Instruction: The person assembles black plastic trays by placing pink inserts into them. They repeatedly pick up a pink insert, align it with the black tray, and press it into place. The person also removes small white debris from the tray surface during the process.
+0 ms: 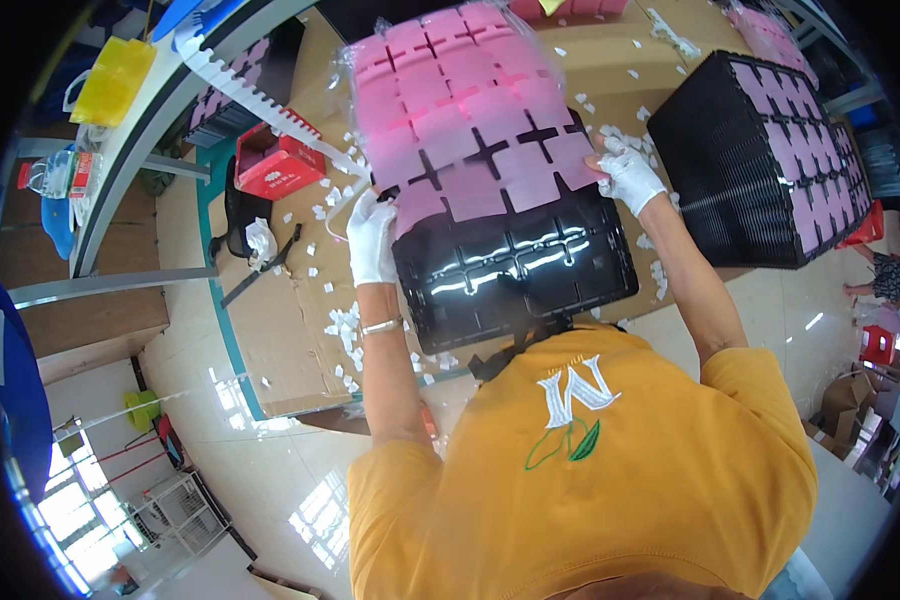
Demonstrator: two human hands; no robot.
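Observation:
Both my hands wear white gloves. My left hand (373,238) pinches the left edge of a thin pink sheet (465,185) with cross-shaped cutouts. On the opposite edge, my right hand (628,175) holds the same sheet, bare fingertips showing at the glove's end. The sheet spans between them, partly covering a shiny black plastic tray (520,270) with moulded compartments. Its near edge lies across the tray, whose near half is uncovered. Behind it, a stack of pink sheets (440,60) sits in clear plastic wrap. Whether the held sheet is fully separate from that stack I cannot tell.
At the right stands a tall stack of black trays (715,165) topped with pink sheets. White scraps (345,325) litter the cardboard-covered table (280,360). To the left are a red box (285,175), a black strap (260,265) and a metal shelf frame (120,180) holding a bottle (65,175).

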